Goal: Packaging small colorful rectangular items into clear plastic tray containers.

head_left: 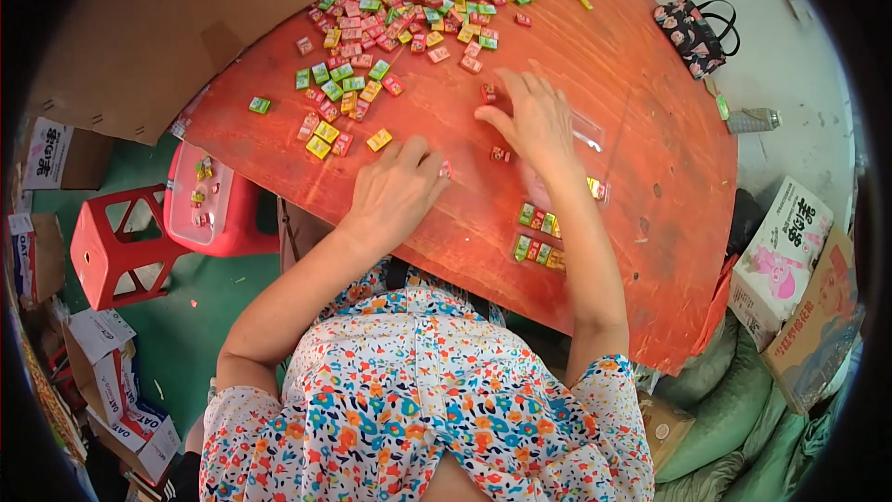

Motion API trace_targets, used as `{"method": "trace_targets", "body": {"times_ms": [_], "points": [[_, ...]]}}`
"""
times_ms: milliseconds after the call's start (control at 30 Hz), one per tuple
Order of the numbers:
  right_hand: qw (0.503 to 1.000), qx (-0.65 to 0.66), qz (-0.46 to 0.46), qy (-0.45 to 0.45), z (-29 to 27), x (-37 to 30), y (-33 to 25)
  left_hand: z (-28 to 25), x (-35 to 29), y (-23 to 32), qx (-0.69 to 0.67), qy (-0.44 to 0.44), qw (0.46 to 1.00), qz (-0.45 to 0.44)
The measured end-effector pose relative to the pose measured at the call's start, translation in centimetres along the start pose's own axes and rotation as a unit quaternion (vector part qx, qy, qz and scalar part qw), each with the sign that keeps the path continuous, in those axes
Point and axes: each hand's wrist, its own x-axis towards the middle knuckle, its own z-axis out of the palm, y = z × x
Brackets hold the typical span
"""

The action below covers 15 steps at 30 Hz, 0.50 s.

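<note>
My left hand (398,191) is over the table with its fingers curled in, closed on a small pink box (446,169) at its fingertips. To its right and farther off, my right hand (539,121) is open, thumb and fingers apart. A small red box (488,91) lies by its fingertips, and another red box (500,154) is below its thumb. Under my right forearm, short rows of small coloured boxes (537,251) lie side by side, partly hidden. A clear plastic tray (587,130) shows just right of that hand.
A large heap of small boxes (418,0) covers the far part of the red table (650,130). A big cardboard box (177,28) stands at the left edge. A flowered handbag (692,37) is at the far right; red stools (125,246) stand on the floor at left.
</note>
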Motion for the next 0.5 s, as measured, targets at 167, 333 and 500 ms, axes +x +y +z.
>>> {"method": "trace_targets", "body": {"times_ms": [167, 333, 500], "points": [[0.990, 0.130, 0.045, 0.019, 2.3, 5.4, -1.0, -0.4, -0.8, 0.3, 0.006, 0.008, 1.000, -0.011], [0.996, 0.059, -0.069, 0.004, 5.7, 5.0, -2.0, -1.1, -1.5, -0.2, 0.007, -0.003, 1.000, -0.026], [0.964, 0.157, -0.174, -0.129, 1.2, -1.3, -4.3, -2.4, -2.7, -0.7, -0.019, -0.027, 0.998, -0.060]]}}
